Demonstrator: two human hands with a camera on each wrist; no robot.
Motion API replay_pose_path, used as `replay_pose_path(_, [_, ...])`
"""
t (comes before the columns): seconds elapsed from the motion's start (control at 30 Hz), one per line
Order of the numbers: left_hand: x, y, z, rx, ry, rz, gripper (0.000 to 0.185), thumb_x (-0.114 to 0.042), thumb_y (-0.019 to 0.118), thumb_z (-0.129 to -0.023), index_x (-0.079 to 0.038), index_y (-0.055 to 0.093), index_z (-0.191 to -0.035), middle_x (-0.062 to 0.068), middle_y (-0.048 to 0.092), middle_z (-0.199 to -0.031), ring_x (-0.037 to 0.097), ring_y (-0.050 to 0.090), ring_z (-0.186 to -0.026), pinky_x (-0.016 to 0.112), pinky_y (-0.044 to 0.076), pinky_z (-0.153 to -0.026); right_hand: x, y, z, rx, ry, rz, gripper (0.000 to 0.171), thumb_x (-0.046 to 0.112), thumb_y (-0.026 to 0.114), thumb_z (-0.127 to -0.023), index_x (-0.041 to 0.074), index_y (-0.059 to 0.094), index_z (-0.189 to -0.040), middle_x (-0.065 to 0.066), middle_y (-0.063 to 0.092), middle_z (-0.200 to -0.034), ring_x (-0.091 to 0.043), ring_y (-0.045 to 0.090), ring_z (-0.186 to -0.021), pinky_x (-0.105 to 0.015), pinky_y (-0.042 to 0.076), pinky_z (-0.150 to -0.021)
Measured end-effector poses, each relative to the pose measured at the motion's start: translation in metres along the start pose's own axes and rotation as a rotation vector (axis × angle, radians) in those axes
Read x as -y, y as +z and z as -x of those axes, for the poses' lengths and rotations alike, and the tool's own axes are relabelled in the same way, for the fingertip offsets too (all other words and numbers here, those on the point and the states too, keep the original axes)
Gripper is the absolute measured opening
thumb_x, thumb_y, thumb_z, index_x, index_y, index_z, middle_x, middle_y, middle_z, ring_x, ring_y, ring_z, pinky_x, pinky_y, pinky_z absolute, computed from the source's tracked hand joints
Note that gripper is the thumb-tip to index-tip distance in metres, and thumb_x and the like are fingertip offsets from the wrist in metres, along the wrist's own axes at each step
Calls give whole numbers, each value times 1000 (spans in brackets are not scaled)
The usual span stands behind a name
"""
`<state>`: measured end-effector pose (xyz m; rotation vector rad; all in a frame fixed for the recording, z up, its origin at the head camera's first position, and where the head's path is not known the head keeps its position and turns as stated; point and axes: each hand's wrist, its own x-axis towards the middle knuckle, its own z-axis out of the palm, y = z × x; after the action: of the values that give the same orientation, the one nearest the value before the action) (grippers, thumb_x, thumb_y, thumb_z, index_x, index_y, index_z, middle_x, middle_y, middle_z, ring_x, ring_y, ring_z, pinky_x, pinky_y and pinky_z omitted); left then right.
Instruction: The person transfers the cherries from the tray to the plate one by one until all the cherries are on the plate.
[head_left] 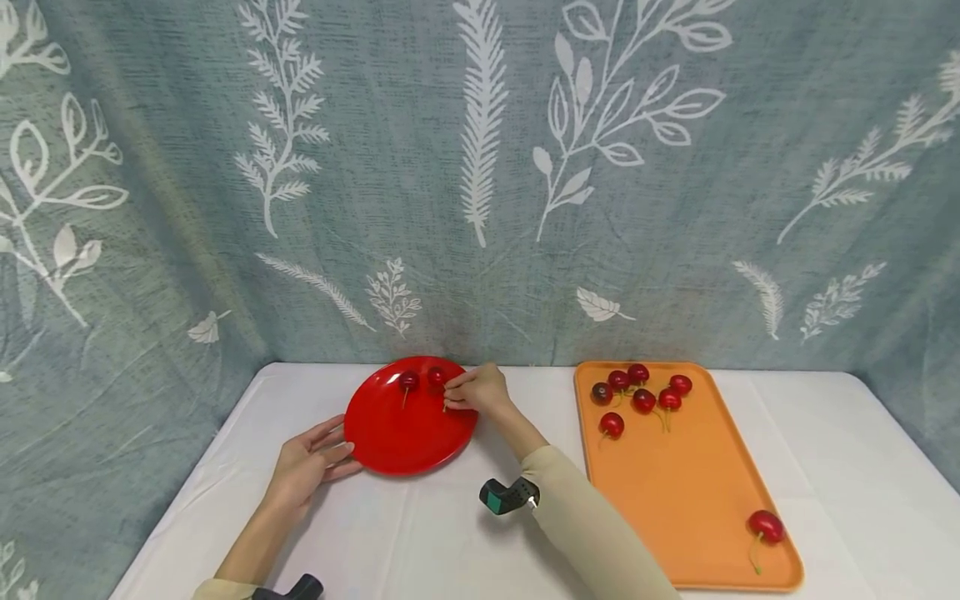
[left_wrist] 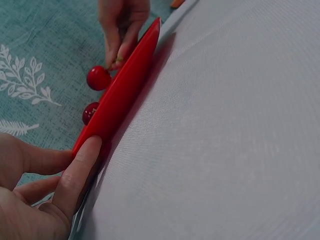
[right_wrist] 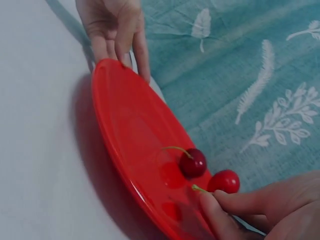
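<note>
A round red plate (head_left: 408,433) sits on the white table, left of centre. My left hand (head_left: 303,467) holds its left rim, with the thumb and fingers (left_wrist: 80,172) spread along the edge. Over the plate's right side, my right hand (head_left: 480,390) pinches the green stem of a bright red cherry (right_wrist: 225,181) between thumb and fingers. Next to it on the plate lies a darker cherry (right_wrist: 193,163), its stem lying across the red surface. The left wrist view shows the pinched cherry (left_wrist: 98,78) at the plate's far rim; whether it touches the plate I cannot tell.
To the right stands an orange tray (head_left: 675,500). Several cherries cluster at its far end, among them a dark one (head_left: 602,393), and a single cherry (head_left: 766,527) lies in its near right corner. A leaf-patterned curtain (head_left: 420,167) hangs behind the table.
</note>
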<state>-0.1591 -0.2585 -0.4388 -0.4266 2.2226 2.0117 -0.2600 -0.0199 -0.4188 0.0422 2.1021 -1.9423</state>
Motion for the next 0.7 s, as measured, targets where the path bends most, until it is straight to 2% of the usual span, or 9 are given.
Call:
replay_pose_path(0.13, [0,2,0,4,5,-1,58,1,51,-98,5,27,-151,32,38,-146,17,72,-90,30,59,-79,-2,9,0,-61,-30,-1,14,-11,66,-85,-17,70,-98,-27,71,-93,-33,72,-84,-31,60,-70])
replay_pose_path(0.23, [1,3,0,-1,0,-2,58,1,52,-98,5,28,-151,32,38,-146,18,72,-91,30,59,-78,-7,15,0,-109,-71,33,13,-10,67,-85,-16,70,-96,-25,71,-89,-31,73,-79,-29,60,-67])
replay_pose_path(0.43, [0,0,0,-2,7,-6,59,2,52,-97,6,27,-151,33,38,-145,17,72,-90,30,59,-78,-10,26,-3,-213,-130,168,8,-7,69,-84,-12,74,-89,-18,72,-80,-22,72,-65,-23,59,-59])
replay_pose_path(0.53, [0,-1,-1,-1,8,4,59,3,52,-97,6,26,-151,33,37,-146,17,72,-89,30,59,-78,-9,28,-4,-243,-146,237,6,-5,71,-83,-10,75,-85,-15,72,-76,-19,71,-61,-21,58,-55])
replay_pose_path(0.7, [2,1,-2,-3,2,8,59,2,52,-97,6,27,-151,33,37,-146,18,72,-90,30,59,-78,-9,26,-3,-244,-145,251,5,-5,73,-82,-9,75,-84,-14,73,-75,-19,71,-61,-21,58,-55])
